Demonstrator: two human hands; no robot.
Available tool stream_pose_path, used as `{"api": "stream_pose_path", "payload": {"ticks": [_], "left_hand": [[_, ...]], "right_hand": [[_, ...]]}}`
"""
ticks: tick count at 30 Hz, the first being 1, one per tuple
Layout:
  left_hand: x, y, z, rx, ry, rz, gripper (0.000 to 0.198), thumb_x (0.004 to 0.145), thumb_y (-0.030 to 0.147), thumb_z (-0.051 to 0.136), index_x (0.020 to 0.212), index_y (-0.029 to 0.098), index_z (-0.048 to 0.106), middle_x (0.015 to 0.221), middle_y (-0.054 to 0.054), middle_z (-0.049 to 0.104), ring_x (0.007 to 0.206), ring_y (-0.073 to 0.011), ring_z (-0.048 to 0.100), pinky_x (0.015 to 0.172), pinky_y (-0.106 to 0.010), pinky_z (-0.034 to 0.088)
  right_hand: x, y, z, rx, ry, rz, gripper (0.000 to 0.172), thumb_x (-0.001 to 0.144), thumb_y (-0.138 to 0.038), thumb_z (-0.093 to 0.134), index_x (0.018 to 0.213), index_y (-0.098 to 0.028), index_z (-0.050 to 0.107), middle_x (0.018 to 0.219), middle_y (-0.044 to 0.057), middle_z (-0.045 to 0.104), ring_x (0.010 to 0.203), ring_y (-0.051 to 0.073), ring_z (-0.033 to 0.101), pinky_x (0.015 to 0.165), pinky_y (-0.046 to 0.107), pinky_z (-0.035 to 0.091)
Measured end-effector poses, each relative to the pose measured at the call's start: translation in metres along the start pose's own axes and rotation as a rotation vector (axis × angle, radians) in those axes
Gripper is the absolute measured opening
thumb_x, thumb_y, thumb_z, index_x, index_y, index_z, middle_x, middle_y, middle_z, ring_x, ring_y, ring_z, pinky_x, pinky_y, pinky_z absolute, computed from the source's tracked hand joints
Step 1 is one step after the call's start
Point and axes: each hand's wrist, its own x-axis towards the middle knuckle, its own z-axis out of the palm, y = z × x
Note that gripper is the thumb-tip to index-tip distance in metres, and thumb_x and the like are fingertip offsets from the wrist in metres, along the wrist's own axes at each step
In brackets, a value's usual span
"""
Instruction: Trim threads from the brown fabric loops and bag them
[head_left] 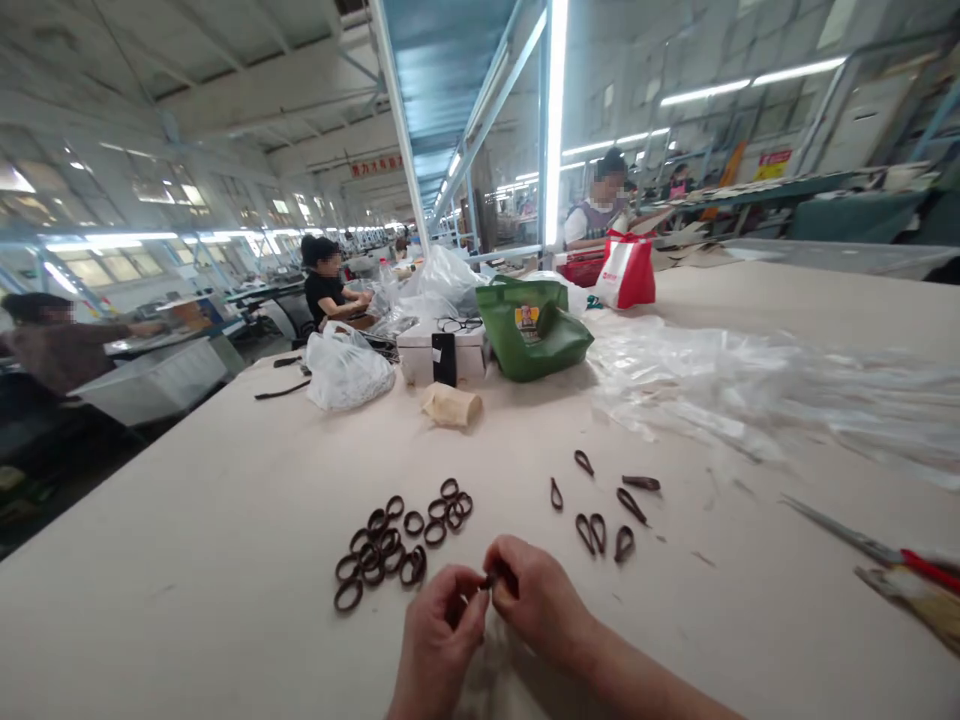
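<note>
My left hand (448, 622) and my right hand (534, 597) meet at the front middle of the table, fingertips pinched together on a small dark piece (486, 581). Most of that piece is hidden by the fingers. Just beyond my left hand lies a cluster of dark brown rings (349, 596), some overlapping. Several dark brown teardrop-shaped loops (624, 543) are spread out beyond my right hand.
Scissors with red handles (870, 545) lie at the right. Farther back are clear plastic sheets (720, 370), a green bag (529, 330), a white box (472, 355), a tan roll (451, 406) and a white plastic bag (346, 368). People sit or stand beyond the table.
</note>
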Motion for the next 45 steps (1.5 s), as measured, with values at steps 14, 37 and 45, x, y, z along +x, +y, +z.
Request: {"api": "stream_pose_path", "payload": {"ticks": [14, 37, 45], "left_hand": [[-0.002, 0.003, -0.006, 0.184, -0.094, -0.051, 0.017, 0.080, 0.029, 0.054, 0.066, 0.020, 0.055, 0.053, 0.005, 0.046, 0.047, -0.0106, 0.042, 0.047, -0.023, 0.033], [0.035, 0.019, -0.095, 0.543, 0.533, 0.035, 0.034, 0.078, 0.053, 0.061, 0.096, 0.025, 0.065, 0.067, -0.002, 0.070, 0.055, -0.0237, 0.064, 0.049, -0.031, 0.044], [0.039, 0.007, -0.019, 0.245, 0.294, 0.145, 0.033, 0.084, 0.054, 0.060, 0.093, 0.022, 0.066, 0.066, 0.001, 0.062, 0.052, -0.0147, 0.056, 0.052, -0.026, 0.046]], "right_hand": [[-0.001, -0.012, -0.014, -0.163, -0.169, 0.044, 0.017, 0.074, -0.014, 0.055, 0.085, -0.018, 0.067, 0.080, 0.003, 0.069, 0.070, 0.014, 0.056, 0.066, 0.025, 0.036], [0.053, 0.023, -0.095, -0.730, 0.009, 0.327, 0.023, 0.094, -0.034, 0.056, 0.104, -0.018, 0.068, 0.104, 0.010, 0.072, 0.094, 0.023, 0.069, 0.075, 0.028, 0.046], [0.049, 0.023, -0.086, -0.678, -0.021, 0.174, 0.016, 0.089, -0.017, 0.055, 0.093, -0.016, 0.070, 0.099, 0.010, 0.070, 0.087, 0.020, 0.067, 0.074, 0.028, 0.045]]}}
